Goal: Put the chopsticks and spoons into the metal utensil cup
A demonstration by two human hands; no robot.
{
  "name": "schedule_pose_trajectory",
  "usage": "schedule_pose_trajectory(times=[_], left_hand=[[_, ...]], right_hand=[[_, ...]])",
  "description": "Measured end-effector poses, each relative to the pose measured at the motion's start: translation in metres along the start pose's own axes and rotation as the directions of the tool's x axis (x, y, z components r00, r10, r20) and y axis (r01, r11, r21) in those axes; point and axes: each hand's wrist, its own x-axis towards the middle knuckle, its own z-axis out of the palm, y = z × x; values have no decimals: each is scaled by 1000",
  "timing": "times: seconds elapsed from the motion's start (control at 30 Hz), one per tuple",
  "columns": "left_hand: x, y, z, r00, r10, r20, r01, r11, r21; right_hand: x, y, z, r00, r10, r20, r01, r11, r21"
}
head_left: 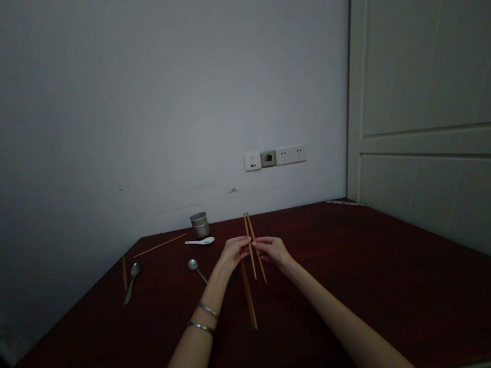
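My left hand (236, 250) pinches a light wooden chopstick (252, 260) held nearly upright. Close beside it, my right hand (274, 250) grips another chopstick (260, 263), slightly tilted, with its lower end to the right. The fingertips of both hands almost meet. Beneath my left hand, a pair of chopsticks (250, 301) lies on the dark red table (315, 329), the far ends hidden by the hand. A metal spoon (194, 265) lies left of my left forearm, which covers part of its handle.
At the back left stand a metal cup (200, 225) and a white soup spoon (200, 242). Farther left lie a long chopstick (161, 245), a metal spoon (133, 279) and another wooden stick (125, 273). A wall with sockets (290, 154) bounds the back, a pale door (440, 144) the right.
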Motion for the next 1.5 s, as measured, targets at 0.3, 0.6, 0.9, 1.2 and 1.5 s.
schedule_pose_trajectory(times=[0.3, 0.6, 0.9, 1.2, 1.5], left_hand=[[2, -5, 2, 1000, -17, -13, 17, 1000, 4], [8, -12, -1, 1000, -19, -11, 19, 1000, 15], [7, -13, -2, 999, -42, 7, 42, 997, 65], [6, -13, -4, 998, -60, 24, 57, 994, 97], [5, -10, -3, 998, -38, -51, 42, 995, 87]], right_hand=[[-3, 2, -1, 1000, -6, 13, 7, 998, -68], [-7, 1, 1, 1000, -11, 5, 11, 993, -121], [-5, 2, 2, 999, -42, 13, 44, 987, -153], [-1, 4, 2, 995, -86, 46, 95, 966, -242], [-14, -7, -1, 975, -220, 43, 196, 745, -637]])
